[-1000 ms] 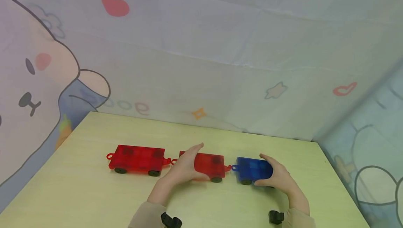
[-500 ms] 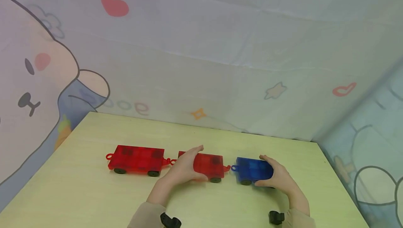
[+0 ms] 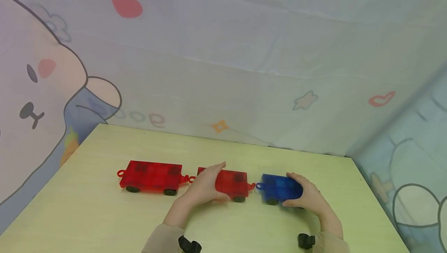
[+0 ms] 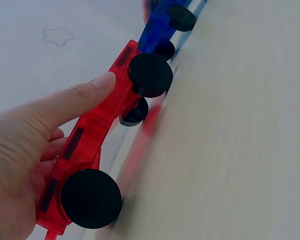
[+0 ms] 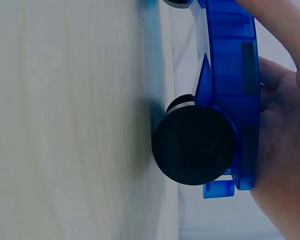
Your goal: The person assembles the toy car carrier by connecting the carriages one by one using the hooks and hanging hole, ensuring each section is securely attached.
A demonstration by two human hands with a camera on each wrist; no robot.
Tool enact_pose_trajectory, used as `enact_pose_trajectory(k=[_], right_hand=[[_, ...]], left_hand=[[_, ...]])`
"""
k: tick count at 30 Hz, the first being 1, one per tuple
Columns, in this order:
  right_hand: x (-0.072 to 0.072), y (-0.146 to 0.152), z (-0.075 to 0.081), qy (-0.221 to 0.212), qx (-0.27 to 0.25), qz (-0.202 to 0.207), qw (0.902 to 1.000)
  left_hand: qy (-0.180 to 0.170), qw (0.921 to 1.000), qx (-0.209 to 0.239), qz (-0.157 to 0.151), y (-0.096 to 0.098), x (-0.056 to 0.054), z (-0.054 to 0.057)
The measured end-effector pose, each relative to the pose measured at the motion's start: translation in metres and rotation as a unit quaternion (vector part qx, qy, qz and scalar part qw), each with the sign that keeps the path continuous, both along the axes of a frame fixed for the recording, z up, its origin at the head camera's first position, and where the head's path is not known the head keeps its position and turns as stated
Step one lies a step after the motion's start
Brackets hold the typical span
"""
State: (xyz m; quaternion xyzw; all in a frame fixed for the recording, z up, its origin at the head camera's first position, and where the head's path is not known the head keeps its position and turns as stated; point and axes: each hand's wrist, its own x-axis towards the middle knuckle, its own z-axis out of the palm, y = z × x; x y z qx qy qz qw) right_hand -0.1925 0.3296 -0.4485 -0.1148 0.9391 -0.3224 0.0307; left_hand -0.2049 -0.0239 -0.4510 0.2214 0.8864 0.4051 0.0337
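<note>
Three flat, see-through toy train cars with black wheels stand in a row. My left hand (image 3: 204, 185) grips the middle red toy car (image 3: 235, 183) by its long sides; in the left wrist view the thumb lies along the near side of that red car (image 4: 97, 120). My right hand (image 3: 309, 196) holds the blue toy car (image 3: 277, 187) at its right end, thumb on the near side. Close beside the red car's right hook (image 3: 251, 186) is the blue car's loop (image 3: 260, 186); whether they touch, I cannot tell. The right wrist view shows a blue side wall (image 5: 235, 75) against the palm.
At the left stands another red toy car (image 3: 151, 175), its hook at the middle car's loop. The pale wooden table (image 3: 104, 214) ends at a printed cloth backdrop (image 3: 223, 70) behind and at the right. Small black devices sit at both wrists.
</note>
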Motion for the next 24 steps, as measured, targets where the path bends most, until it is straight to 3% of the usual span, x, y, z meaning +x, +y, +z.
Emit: enact_pose_trajectory(k=[24], right_hand=[[-0.0014, 0.0003, -0.0028, 0.012, -0.001, -0.004, 0.9999]], left_hand=[[0.005, 1.0, -0.005, 0.002, 0.0017, -0.0005, -0.0017]])
